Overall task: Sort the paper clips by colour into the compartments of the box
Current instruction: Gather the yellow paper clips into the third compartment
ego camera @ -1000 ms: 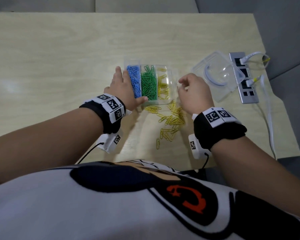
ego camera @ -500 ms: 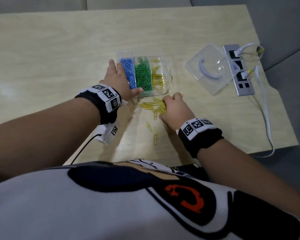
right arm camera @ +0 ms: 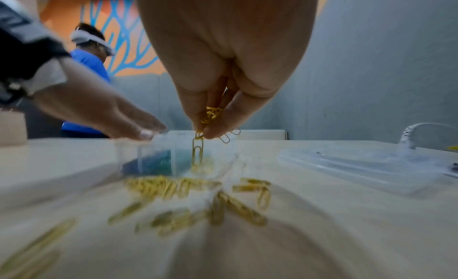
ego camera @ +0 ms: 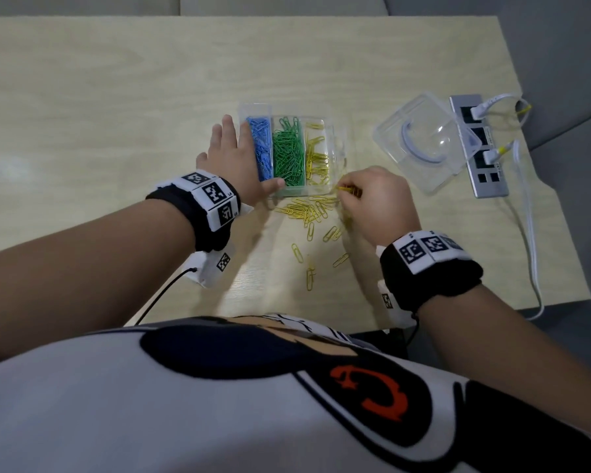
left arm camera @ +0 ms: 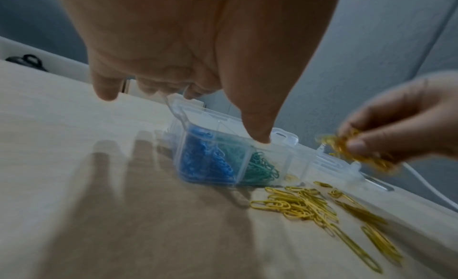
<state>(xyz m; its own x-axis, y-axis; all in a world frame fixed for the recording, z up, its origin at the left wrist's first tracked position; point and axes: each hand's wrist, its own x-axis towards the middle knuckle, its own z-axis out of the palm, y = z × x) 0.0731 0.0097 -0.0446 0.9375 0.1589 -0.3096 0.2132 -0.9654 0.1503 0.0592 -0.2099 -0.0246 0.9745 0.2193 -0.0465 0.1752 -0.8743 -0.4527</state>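
Observation:
A clear compartment box (ego camera: 338,148) stands mid-table, holding blue clips (ego camera: 261,148), green clips (ego camera: 289,151) and yellow clips (ego camera: 316,158) in separate compartments. My left hand (ego camera: 243,155) lies with straight fingers along the box's left wall, its thumb (left arm camera: 257,134) pressing the front rim. A loose pile of yellow clips (ego camera: 307,211) sits on the table just in front of the box. My right hand (ego camera: 343,189) hovers at the box's front right corner, pinching a bunch of yellow clips (right arm camera: 210,114); one clip (right arm camera: 197,150) dangles from the bunch.
The clear lid (ego camera: 420,141) lies to the right of the box. Beyond it a grey power strip (ego camera: 478,145) has white cables (ego camera: 526,213) running along the table's right edge. Another person in blue (right arm camera: 86,54) stands far behind.
My right hand dropped from the box to the loose yellow pile, then rose with a bunch of clips toward the box's front right corner. My left hand stayed on the box.

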